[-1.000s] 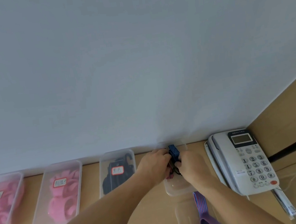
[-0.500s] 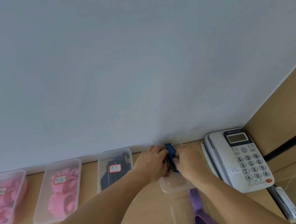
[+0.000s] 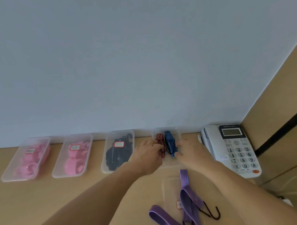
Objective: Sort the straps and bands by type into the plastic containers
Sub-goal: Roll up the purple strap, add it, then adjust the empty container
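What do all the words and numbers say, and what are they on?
"1 2 3 4 5 6 7 8 9 * 0 #": keys of the telephone.
Brand line above the telephone's screen: too blurred to read.
Small print beside the keypad: too blurred.
Red-framed labels on the two pink-band containers, the black-strap container and the near container: too small and blurred to read.

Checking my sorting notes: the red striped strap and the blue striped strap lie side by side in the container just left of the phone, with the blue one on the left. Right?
Not quite. The head view shows the red striped strap on the left and the blue striped strap on the right, side by side in the container just left of the phone.
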### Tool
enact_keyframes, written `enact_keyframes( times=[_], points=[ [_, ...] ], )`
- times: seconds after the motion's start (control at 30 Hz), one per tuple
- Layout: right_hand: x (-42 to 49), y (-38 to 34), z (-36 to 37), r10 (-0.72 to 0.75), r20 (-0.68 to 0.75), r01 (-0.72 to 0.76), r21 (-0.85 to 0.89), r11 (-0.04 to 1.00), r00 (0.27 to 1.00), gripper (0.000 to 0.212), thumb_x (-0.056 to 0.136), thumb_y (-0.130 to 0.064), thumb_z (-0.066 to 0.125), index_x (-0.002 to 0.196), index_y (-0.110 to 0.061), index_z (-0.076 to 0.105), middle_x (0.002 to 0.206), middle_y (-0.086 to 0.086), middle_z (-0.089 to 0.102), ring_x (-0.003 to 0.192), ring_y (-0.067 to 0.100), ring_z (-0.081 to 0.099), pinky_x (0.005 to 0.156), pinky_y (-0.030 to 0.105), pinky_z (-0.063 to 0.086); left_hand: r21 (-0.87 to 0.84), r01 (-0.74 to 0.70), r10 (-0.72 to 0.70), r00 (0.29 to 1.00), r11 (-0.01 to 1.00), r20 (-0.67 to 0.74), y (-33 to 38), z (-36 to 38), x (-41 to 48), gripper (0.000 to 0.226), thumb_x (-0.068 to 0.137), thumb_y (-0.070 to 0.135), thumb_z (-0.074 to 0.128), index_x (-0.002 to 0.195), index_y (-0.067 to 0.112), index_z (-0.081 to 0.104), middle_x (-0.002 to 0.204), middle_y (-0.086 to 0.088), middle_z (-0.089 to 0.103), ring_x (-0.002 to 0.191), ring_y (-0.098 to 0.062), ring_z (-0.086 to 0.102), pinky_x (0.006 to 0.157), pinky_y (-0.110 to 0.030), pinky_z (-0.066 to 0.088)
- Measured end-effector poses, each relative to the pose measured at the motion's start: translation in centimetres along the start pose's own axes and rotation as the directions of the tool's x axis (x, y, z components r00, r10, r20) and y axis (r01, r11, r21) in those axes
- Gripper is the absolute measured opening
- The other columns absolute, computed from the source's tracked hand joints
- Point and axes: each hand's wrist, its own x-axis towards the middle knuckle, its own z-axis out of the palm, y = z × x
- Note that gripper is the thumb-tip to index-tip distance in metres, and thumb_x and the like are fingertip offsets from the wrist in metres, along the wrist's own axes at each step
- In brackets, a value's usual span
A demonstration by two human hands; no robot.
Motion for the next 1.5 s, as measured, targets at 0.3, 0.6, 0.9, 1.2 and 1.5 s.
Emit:
enact_keyframes(
  times=[0.3, 0.6, 0.9, 1.2, 1.5],
  points=[
    [-7.7, -0.2, 2.8, 0.13, 0.099, -0.128, -0.026, 0.991, 0.987, 0.024, 0.093, -0.029, 0.05, 0.111, -0.022, 0.063, 0.112, 0.0, 0.061, 0.102, 0.021, 0.059, 0.084, 0.034, 0.049, -0.057, -0.124, 0.127, 0.99, 0.991, 0.067, 2.6, 1.7, -4.6, 0.053, 0.096, 0.029, 0.051, 0.147, 0.02, 0.041, 0.153, -0.001, 0.036, 0.142, -0.021, 0.029, 0.114, -0.039, 0.031],
    [-11.9, 1.9, 7.0, 0.235, 0.072, -0.232, -0.048, 0.972, 0.969, 0.031, 0.086, -0.026, 0.054, 0.117, -0.022, 0.056, 0.107, 0.004, 0.06, 0.102, 0.027, 0.057, 0.077, 0.032, 0.044, -0.143, -0.11, 0.132, 0.979, 0.984, 0.155, 3.2, 5.5, -8.5, 0.053, 0.095, 0.029, 0.05, 0.147, 0.021, 0.04, 0.151, -0.002, 0.039, 0.14, -0.022, 0.032, 0.114, -0.037, 0.031],
    [-11.9, 2.8, 5.6, 0.142, -0.012, -0.143, -0.082, 0.986, 0.99, 0.027, 0.09, -0.028, 0.052, 0.115, -0.022, 0.061, 0.104, 0.006, 0.056, 0.101, 0.028, 0.059, 0.08, 0.033, 0.043, -0.217, -0.017, 0.033, 0.997, 0.976, 0.069, 6.1, 3.7, -8.1, 0.053, 0.097, 0.031, 0.049, 0.148, 0.019, 0.038, 0.15, -0.003, 0.042, 0.138, -0.022, 0.036, 0.112, -0.035, 0.032],
    [-12.5, -0.4, -5.8, -0.083, -0.163, 0.114, 0.195, 0.974, 0.983, 0.038, 0.089, -0.022, 0.057, 0.127, -0.022, 0.058, 0.114, 0.001, 0.058, 0.103, 0.019, 0.06, 0.09, 0.032, 0.046, -0.458, 0.0, -0.033, 0.997, 0.889, -0.063, 10.4, -3.2, -7.2, 0.018, 0.093, 0.019, 0.044, 0.09, 0.023, 0.061, 0.085, 0.003, 0.067, 0.075, -0.014, 0.06, 0.063, -0.021, 0.044],
    [-12.2, -2.1, -10.5, -0.09, -0.29, 0.181, 0.304, 0.935, 0.953, 0.025, 0.089, -0.018, 0.059, 0.113, -0.023, 0.067, 0.103, -0.007, 0.068, 0.097, 0.012, 0.062, 0.087, 0.03, 0.05, -0.745, -0.023, -0.187, 0.962, 0.666, -0.197, 10.1, -10.5, -8.3, 0.021, 0.093, 0.006, 0.044, 0.098, -0.005, 0.061, 0.079, -0.013, 0.075, 0.075, -0.026, 0.072, 0.077, -0.037, 0.057]
  ],
)
